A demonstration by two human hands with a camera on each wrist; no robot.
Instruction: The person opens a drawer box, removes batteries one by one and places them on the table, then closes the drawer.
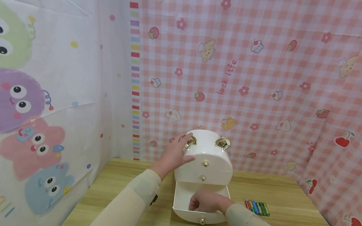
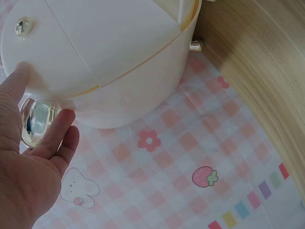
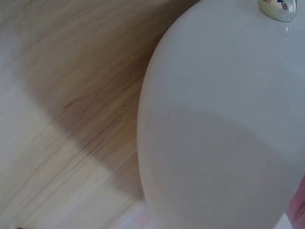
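A white rounded storage box (image 1: 207, 142) with gold ears and gold knobs stands on the table, its bottom drawer (image 1: 181, 196) pulled out. My left hand (image 1: 176, 153) rests on the box's upper left, around the left gold ear (image 2: 35, 121). In the left wrist view the thumb touches the front face, and the other fingers reach past the ear to the side. My right hand (image 1: 206, 201) is inside the drawer, its fingers bent downward; whatever lies under them is hidden. The right wrist view has only the drawer's white front (image 3: 214, 95) and a gold knob (image 3: 279, 10).
Several coloured crayons (image 1: 257, 207) lie in a row on the wooden table (image 1: 282, 191), right of the drawer. A pink checked cloth (image 1: 246, 69) hangs behind the box, and a white cartoon-print cloth (image 1: 79, 75) hangs at the left. A small black object (image 1: 154, 199) peeks out beside the left sleeve.
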